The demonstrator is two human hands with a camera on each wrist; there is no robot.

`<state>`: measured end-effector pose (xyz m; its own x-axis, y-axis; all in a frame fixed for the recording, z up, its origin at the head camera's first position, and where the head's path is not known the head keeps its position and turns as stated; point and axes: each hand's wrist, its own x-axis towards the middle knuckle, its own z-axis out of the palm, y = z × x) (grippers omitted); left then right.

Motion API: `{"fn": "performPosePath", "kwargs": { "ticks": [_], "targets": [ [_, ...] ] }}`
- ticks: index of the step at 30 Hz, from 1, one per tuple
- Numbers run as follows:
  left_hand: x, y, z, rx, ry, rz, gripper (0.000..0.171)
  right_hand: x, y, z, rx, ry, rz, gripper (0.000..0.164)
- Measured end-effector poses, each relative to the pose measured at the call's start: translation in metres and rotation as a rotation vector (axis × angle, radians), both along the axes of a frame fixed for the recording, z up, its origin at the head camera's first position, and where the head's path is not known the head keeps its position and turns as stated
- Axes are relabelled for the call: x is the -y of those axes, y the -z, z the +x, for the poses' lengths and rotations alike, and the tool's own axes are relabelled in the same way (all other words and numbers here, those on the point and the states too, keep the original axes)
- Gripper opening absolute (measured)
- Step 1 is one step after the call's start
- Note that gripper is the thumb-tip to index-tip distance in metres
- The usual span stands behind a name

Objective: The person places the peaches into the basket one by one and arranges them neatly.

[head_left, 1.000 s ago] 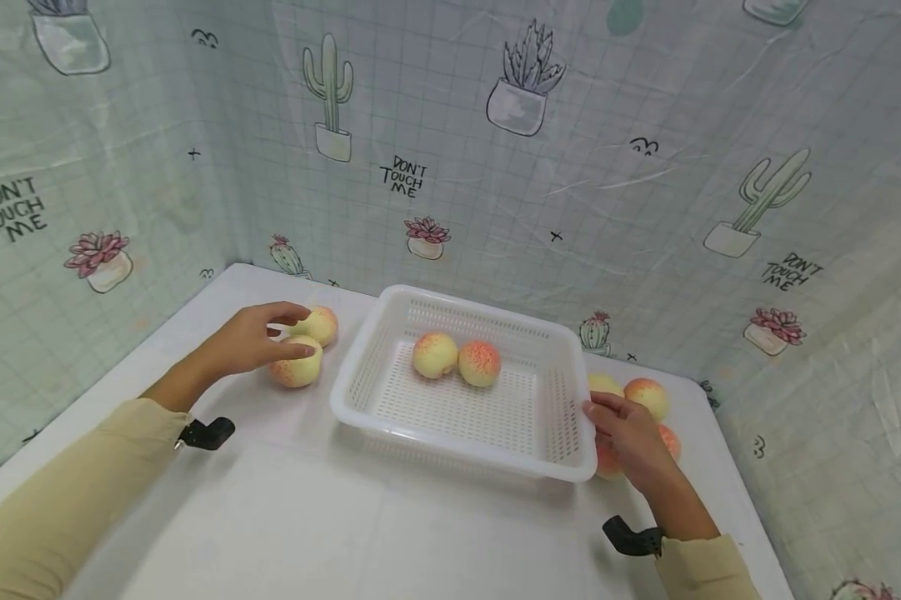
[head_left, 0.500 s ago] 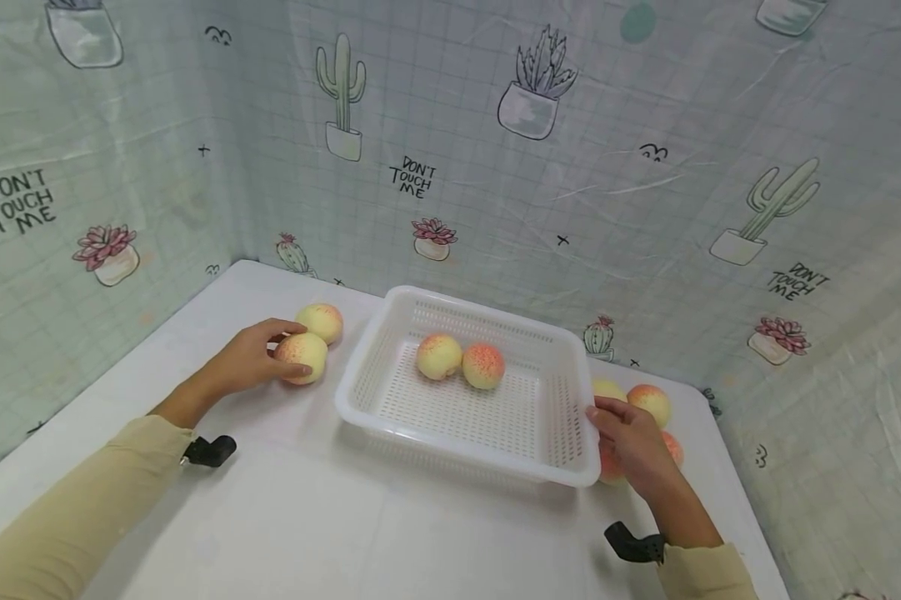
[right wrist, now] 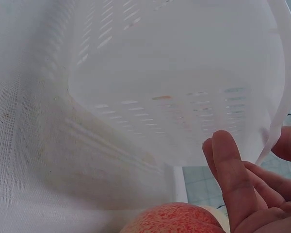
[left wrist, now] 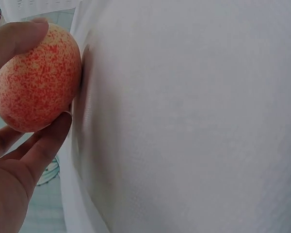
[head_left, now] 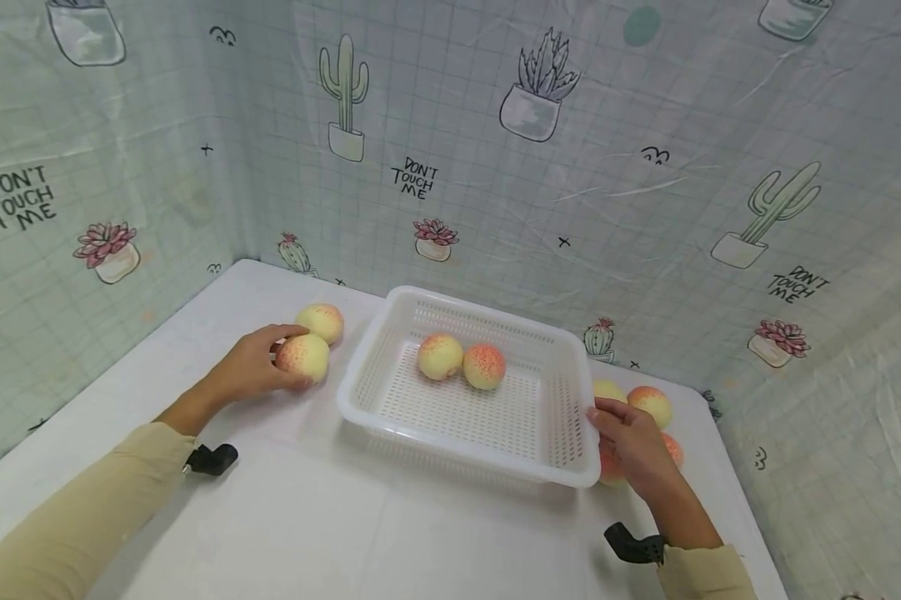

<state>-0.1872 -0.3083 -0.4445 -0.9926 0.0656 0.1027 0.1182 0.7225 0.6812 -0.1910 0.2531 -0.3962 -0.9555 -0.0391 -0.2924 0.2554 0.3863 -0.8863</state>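
Note:
My left hand [head_left: 253, 365] grips a yellow and red peach [head_left: 305, 357] at the left of the table, thumb on one side and fingers on the other. In the left wrist view this peach [left wrist: 41, 77] shows its red-speckled side, close against the white cloth. Just behind it lies a second peach [head_left: 320, 322]. My right hand [head_left: 636, 442] pinches the right rim of a white perforated plastic basket [head_left: 465, 453], thumb on the rim and fingers under it against the outer wall [right wrist: 184, 58]. Inside the basket sit two peaches, one mostly yellow [head_left: 439, 357], one redder [head_left: 484, 367].
Several peaches, among them a red-topped one [head_left: 649, 405], lie right of the basket, partly hidden by my right hand. A red peach [right wrist: 174, 219] is close below that hand in its wrist view. Printed cloth [head_left: 480, 183] walls in the white table [head_left: 360, 533].
My left hand has come down around the nearer left peach, its fingers closing on it. The right hand keeps its hold on the basket rim. The head view has shifted slightly.

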Motion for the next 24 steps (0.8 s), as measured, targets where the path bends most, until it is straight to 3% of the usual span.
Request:
{"fn": "performPosePath", "kwargs": {
  "ticks": [7, 24],
  "targets": [
    [0.001, -0.006, 0.003, -0.009, -0.001, 0.027, 0.087, -0.001, 0.0, 0.0, -0.012, -0.02, 0.005, 0.063],
    [-0.006, -0.038, 0.003, -0.053, 0.049, 0.027, 0.08, -0.001, 0.0, 0.0, -0.021, -0.032, 0.0, 0.063]
  ]
}}
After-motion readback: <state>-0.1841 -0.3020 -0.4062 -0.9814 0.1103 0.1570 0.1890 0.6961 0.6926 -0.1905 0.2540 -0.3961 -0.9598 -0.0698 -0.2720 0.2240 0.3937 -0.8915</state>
